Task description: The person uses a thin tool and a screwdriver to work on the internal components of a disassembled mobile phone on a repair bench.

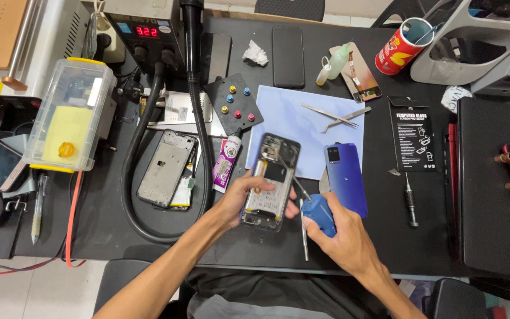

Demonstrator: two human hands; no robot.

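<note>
Grey-black opened phone, back off, lies at the near edge of the black table, partly on a pale blue mat. Left hand clamped on its lower edge; right hand closed round a blue-handled screwdriver, tip on the phone's innards. Blue back cover just beside, rt. Tweezers on mat. Clear lidded box w/ yellow clips far left, small parts inside, can't tell which. Red cup holds a tool. Black hose curves betw box & phone.
</note>
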